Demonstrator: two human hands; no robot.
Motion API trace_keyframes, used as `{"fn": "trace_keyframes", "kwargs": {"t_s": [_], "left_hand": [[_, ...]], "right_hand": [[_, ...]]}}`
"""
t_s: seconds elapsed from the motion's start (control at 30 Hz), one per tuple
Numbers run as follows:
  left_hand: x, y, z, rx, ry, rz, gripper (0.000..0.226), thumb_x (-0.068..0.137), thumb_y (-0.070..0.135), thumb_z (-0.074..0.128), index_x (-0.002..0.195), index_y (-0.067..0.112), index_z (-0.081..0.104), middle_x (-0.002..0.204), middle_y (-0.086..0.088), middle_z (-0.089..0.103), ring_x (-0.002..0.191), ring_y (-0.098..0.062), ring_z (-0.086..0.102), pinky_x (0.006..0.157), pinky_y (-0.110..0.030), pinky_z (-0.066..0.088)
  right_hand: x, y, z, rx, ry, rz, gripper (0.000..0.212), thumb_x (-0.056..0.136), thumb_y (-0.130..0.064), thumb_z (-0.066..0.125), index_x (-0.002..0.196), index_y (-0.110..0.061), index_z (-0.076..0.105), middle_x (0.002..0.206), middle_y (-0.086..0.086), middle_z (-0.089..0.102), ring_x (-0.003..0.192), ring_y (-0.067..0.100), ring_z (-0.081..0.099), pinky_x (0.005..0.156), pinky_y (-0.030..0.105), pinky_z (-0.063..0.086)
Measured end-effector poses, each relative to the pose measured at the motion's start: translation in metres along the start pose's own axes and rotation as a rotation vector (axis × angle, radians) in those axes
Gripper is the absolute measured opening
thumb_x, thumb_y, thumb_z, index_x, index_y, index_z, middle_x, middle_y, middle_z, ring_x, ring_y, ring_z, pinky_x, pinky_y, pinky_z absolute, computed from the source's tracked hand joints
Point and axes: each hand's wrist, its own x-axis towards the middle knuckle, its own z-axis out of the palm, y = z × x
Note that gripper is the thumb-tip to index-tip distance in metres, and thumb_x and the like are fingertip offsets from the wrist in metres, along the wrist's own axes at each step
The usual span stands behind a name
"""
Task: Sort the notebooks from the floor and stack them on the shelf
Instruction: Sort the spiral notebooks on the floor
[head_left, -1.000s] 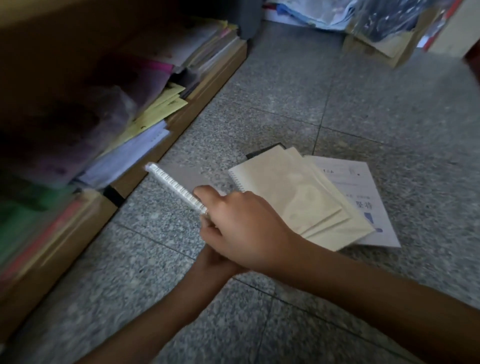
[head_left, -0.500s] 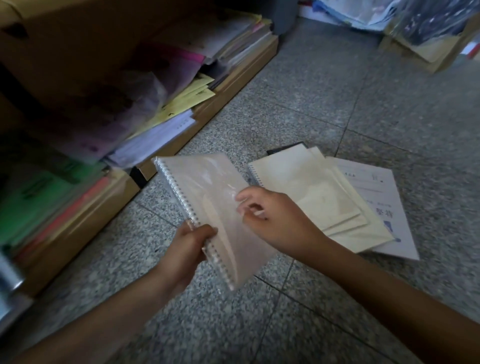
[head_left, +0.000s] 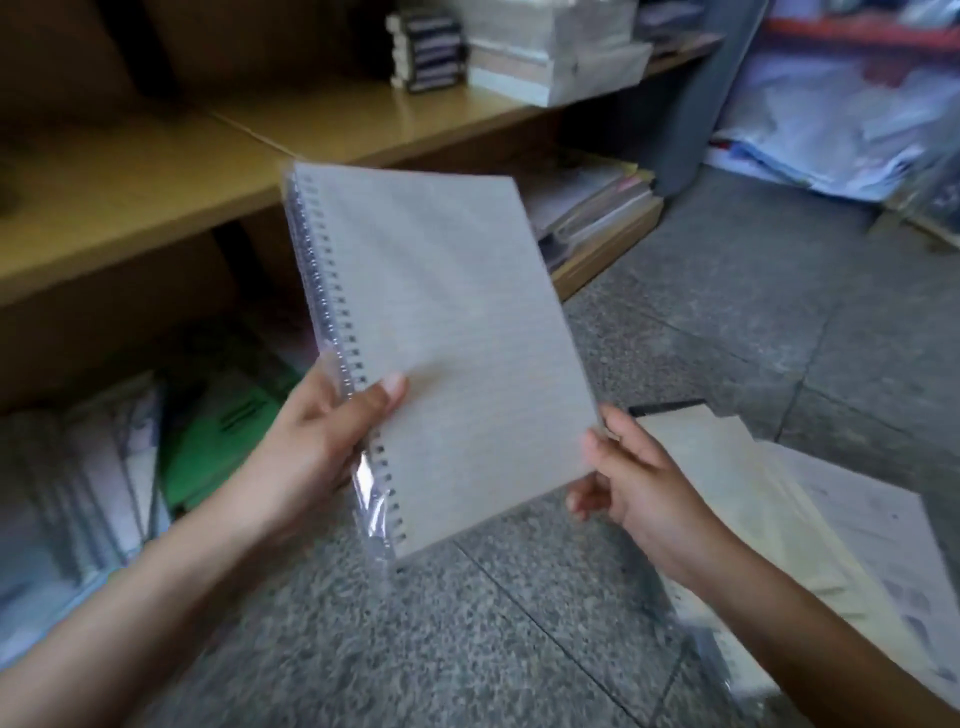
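Observation:
A grey spiral notebook (head_left: 441, 332) in clear plastic wrap is held up in front of the wooden shelf (head_left: 156, 171). My left hand (head_left: 322, 441) grips it at the spiral edge, thumb across the cover. My right hand (head_left: 639, 488) pinches its lower right corner. On the floor to the right lie several cream notebooks (head_left: 737, 499) fanned over a white booklet (head_left: 878, 525).
The middle shelf board carries stacked books (head_left: 550, 57) at its far end. Its lower level holds a green booklet (head_left: 223, 431) and paper piles (head_left: 587, 202). A heap of plastic-wrapped papers (head_left: 831, 114) lies at the back right on the grey speckled floor (head_left: 467, 639).
The notebook has been lifted from low over the floor up to shelf height and turned cover-up. My right hand moved from the cover to its corner. The view tilted upward.

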Motion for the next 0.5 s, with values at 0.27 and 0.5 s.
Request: {"fn": "trace_keyframes", "kwargs": {"t_s": [0.27,0.5], "left_hand": [[-0.007,0.067,-0.035,0.101,-0.018,0.163,0.095,0.066,0.003,0.073,0.137,0.047,0.026,0.132,0.007,0.055,0.113,-0.024,0.061,0.06,-0.037,0.059],[-0.016,0.098,-0.076,0.019,0.149,0.067,0.066,0.077,0.003,0.067,0.132,0.027,0.042,0.118,-0.007,0.065,0.07,-0.022,0.07,0.039,-0.024,0.052]], "right_hand": [[0.049,-0.072,0.066,0.127,-0.095,-0.215,0.022,0.093,-0.01,0.044,0.107,-0.018,0.06,0.07,0.001,0.066,0.04,0.008,0.052,0.036,0.017,0.042],[0.082,-0.076,0.13,0.14,-0.147,-0.247,0.017,0.095,-0.014,0.044,0.103,-0.007,0.058,0.063,0.006,0.057,0.041,0.008,0.054,0.039,0.019,0.045]]}}
